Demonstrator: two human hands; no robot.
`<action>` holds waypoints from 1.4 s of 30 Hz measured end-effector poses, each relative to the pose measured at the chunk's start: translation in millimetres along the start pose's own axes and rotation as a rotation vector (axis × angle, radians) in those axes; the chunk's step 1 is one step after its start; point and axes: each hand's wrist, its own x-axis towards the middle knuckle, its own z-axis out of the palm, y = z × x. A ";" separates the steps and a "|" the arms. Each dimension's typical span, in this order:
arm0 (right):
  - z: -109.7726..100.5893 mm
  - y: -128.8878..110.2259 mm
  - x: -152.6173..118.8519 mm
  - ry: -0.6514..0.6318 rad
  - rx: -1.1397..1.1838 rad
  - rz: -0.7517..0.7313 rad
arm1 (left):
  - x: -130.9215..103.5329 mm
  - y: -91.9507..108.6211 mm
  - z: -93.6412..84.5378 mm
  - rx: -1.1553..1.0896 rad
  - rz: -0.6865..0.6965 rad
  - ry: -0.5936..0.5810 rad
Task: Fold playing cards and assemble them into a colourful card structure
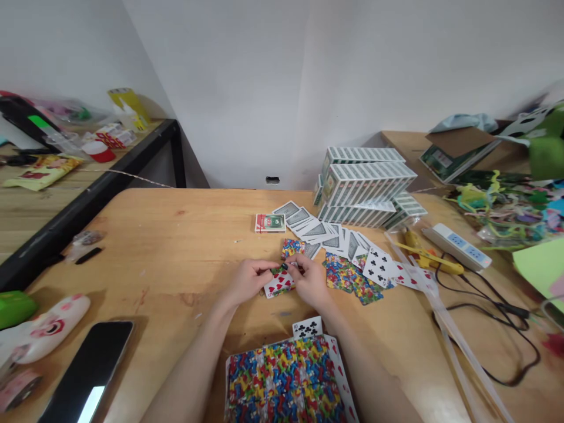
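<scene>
Over on the far left of the heart card [278, 284], it's a black phone [87, 371] lying flat on the wooden table [176, 247]. Moving right, here's the left hand [247, 283], just left of the heart card, thumb and finger brought close at its upper edge; whether they grip anything, I cannot tell. Beyond the card sits a red-and-green card box [270, 222]. On the near side, there's a panel of colorful patterned cards [282, 379], with a ten of clubs [307, 327] at its far edge. Right above the heart card, a small dark piece [285, 266] is pinched in the fingertips of the right hand [312, 286]; the two hands are apart, fingertips near each other. Farther right and beyond, gray-backed cards [330, 235] spread in an overlapping trail, with stacked card boxes [368, 182] behind them. And well right of the heart card, a white power strip [458, 247] beside a yellow tool [434, 260]!
</scene>
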 end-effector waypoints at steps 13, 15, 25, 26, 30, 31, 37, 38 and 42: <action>-1.5 8.4 4.7 0.020 0.126 0.086 | 5.1 -0.6 7.0 -0.130 0.037 0.145; -1.6 4.1 5.2 -0.053 0.176 0.051 | 5.8 -3.1 9.8 -0.100 0.042 0.163; -7.5 4.0 10.8 -0.195 0.217 0.077 | 2.9 0.0 16.3 -0.075 0.092 0.210; -8.7 3.3 10.7 -0.196 0.206 0.073 | 2.7 0.5 16.9 -0.085 0.088 0.210; -10.7 2.0 8.7 -0.185 0.200 0.079 | 2.5 2.5 17.7 -0.116 0.071 0.194; -10.4 2.8 7.9 -0.177 0.213 0.079 | 2.6 2.9 17.3 -0.124 0.065 0.186; -8.0 9.5 4.2 -0.138 0.441 0.094 | 3.8 2.9 12.8 -0.182 0.035 0.153; -8.1 9.0 4.1 -0.134 0.454 0.097 | 4.2 2.6 12.5 -0.192 0.028 0.146; -8.4 2.8 5.6 -0.161 0.342 0.099 | 5.5 2.5 13.5 -0.220 0.006 0.158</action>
